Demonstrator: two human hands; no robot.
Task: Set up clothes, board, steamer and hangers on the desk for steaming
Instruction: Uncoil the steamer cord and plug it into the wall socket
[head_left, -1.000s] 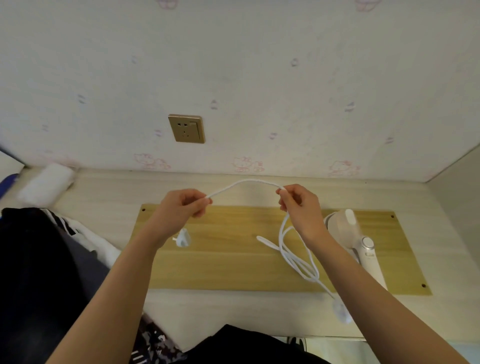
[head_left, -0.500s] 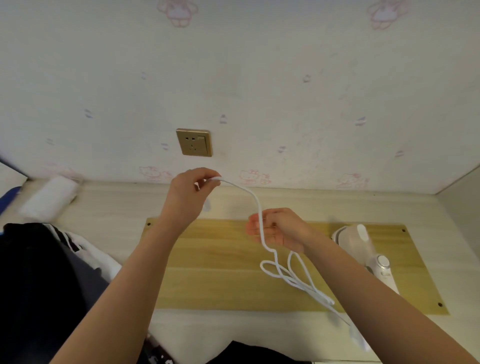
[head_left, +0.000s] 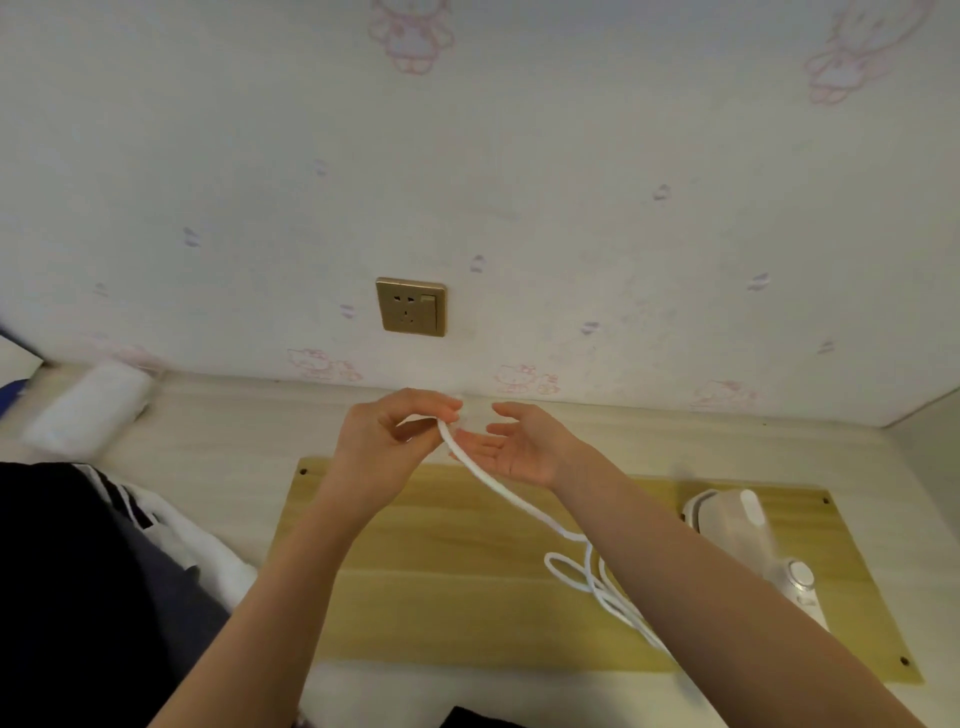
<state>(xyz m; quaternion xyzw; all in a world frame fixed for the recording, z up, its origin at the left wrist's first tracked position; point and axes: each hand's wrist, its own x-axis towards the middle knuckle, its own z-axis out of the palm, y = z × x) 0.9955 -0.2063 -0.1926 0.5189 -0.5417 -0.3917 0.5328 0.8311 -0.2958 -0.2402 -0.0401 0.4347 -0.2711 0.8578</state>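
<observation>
Board (head_left: 467, 582) lies flat on the desk (head_left: 218, 431), long axis left to right, below both hands. Steamer (head_left: 753, 551) rests on its right end, head toward the wall. Cord (head_left: 498, 488) slants from the left hand (head_left: 384, 447), pinched shut on it, down-right to loose loops. Right hand (head_left: 524, 447) is open, palm up, beside the pinch.

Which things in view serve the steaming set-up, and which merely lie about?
Job: steamer, its white cord pinched in the left hand, right hand open beside it, wooden board, clothes, wall socket.
Lying about: white roll.
</observation>
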